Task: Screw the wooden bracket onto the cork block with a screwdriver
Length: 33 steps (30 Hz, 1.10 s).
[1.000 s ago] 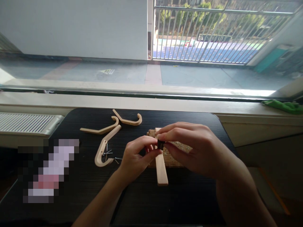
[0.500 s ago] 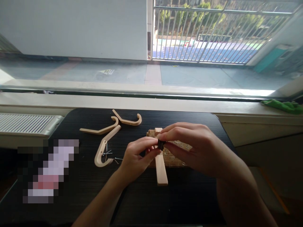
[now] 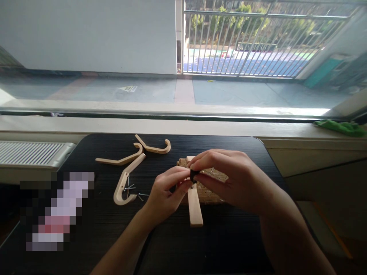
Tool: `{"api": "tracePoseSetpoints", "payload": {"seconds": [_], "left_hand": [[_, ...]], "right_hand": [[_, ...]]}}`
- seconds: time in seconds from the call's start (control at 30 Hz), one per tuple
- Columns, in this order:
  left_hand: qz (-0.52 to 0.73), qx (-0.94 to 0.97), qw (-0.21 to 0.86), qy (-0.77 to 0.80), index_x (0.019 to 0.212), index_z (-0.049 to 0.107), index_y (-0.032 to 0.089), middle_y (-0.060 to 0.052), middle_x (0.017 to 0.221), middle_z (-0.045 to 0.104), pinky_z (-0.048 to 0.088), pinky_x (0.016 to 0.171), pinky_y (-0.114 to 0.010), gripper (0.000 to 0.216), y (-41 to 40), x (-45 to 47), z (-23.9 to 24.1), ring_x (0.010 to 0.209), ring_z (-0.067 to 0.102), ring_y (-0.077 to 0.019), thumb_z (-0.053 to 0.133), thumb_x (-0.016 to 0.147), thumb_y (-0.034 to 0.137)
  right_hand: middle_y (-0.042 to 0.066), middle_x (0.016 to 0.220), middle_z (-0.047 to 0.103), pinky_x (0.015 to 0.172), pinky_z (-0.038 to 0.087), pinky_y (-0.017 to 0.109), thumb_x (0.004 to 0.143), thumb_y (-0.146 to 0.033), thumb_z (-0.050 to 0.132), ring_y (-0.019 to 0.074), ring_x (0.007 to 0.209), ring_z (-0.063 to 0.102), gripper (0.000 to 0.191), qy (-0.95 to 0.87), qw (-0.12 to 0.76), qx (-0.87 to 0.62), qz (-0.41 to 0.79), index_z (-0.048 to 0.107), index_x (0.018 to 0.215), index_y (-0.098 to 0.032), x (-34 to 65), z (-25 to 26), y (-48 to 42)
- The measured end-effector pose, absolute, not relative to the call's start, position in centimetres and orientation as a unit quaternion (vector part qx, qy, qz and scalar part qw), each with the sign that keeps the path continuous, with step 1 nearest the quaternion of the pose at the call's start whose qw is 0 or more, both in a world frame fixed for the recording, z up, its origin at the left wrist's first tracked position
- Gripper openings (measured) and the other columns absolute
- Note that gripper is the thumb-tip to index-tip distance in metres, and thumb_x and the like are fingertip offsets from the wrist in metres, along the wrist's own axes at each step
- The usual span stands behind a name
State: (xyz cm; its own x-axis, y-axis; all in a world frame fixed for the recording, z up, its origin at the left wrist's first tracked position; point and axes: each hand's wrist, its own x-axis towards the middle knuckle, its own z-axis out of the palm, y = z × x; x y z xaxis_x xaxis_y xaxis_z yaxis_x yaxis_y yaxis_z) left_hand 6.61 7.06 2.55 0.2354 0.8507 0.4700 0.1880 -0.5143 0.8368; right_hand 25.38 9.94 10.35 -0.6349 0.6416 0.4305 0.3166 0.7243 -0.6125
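Observation:
My right hand (image 3: 229, 173) pinches a small dark knob (image 3: 194, 175) from above, between thumb and fingers. Close against it, the thumb and forefinger of my left hand (image 3: 169, 187) are pressed together at the knob's lower left side. Whatever lies between the left fingertips is hidden. Directly below both hands is a pale wooden piece (image 3: 195, 210); its flat end points toward me and its middle is covered by my fingers. That piece rests across a brown textured block (image 3: 210, 195), partly hidden by my right hand.
Left of my hands lie three hook-shaped wooden pieces: a near hook (image 3: 120, 189), a middle hook (image 3: 117, 162) and a far hook (image 3: 156, 149). Several loose screws (image 3: 130, 187) lie around the near one. All are on a black table (image 3: 226, 244) below a window sill (image 3: 149, 125).
The dark knob looks slightly turned in my right fingers. Both hands stay nearly in place over the wooden piece, and the whole view has shifted a little.

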Motion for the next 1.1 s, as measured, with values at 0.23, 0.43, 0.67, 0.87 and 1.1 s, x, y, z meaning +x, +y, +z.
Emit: {"api": "tracePoseSetpoints", "payload": {"seconds": [0.23,0.43,0.67,0.87,1.1], "left_hand": [[0.520,0.701,0.327,0.363,0.088,0.069,0.018,-0.003,0.085,0.064,0.049,0.063,-0.022,0.010,7.1,6.7,2.0,0.072,0.059,-0.0116,0.062,0.087,0.011],[0.552,0.667,0.340,0.368,0.098,0.069,0.019,-0.003,0.089,0.065,0.049,0.059,-0.020,0.016,6.9,6.8,1.9,0.067,0.057,-0.0091,0.068,0.083,0.012],[0.544,0.651,0.366,0.383,0.093,0.071,0.017,-0.003,0.083,0.068,0.047,0.055,-0.021,0.014,6.8,6.5,2.5,0.060,0.056,-0.0089,0.073,0.081,0.022],[0.584,0.573,0.355,0.452,0.080,0.069,0.015,0.001,0.063,0.065,0.045,0.049,-0.020,0.018,7.8,5.1,3.4,0.051,0.054,-0.0090,0.070,0.084,0.033],[0.672,0.538,0.382,0.337,0.074,0.067,0.018,0.004,0.051,0.054,0.048,0.058,-0.025,0.028,11.5,4.9,7.2,0.051,0.053,-0.0101,0.064,0.089,0.041]], "right_hand": [[0.007,0.091,0.072,0.071,0.051,0.027,0.090,-0.016,0.063,0.0158,0.079,0.066,0.004,-0.871,0.320,-0.283,0.242,0.065,0.087,-0.016,25.5,10.4,10.0],[0.007,0.090,0.071,0.070,0.050,0.026,0.090,-0.016,0.062,0.0160,0.079,0.066,0.006,-0.874,0.322,-0.284,0.228,0.065,0.086,-0.018,25.4,10.4,10.0],[0.007,0.088,0.071,0.068,0.050,0.026,0.090,-0.015,0.062,0.0157,0.076,0.065,0.007,-0.881,0.314,-0.278,0.220,0.066,0.086,-0.018,25.4,10.6,9.9],[0.007,0.089,0.070,0.069,0.049,0.027,0.091,-0.015,0.061,0.0161,0.078,0.065,0.006,-0.884,0.302,-0.288,0.213,0.066,0.087,-0.017,25.6,10.6,9.5],[0.003,0.087,0.069,0.068,0.046,0.024,0.091,-0.016,0.061,0.0135,0.076,0.062,0.003,-0.886,0.294,-0.285,0.216,0.063,0.091,-0.019,25.7,10.9,9.4]]}}
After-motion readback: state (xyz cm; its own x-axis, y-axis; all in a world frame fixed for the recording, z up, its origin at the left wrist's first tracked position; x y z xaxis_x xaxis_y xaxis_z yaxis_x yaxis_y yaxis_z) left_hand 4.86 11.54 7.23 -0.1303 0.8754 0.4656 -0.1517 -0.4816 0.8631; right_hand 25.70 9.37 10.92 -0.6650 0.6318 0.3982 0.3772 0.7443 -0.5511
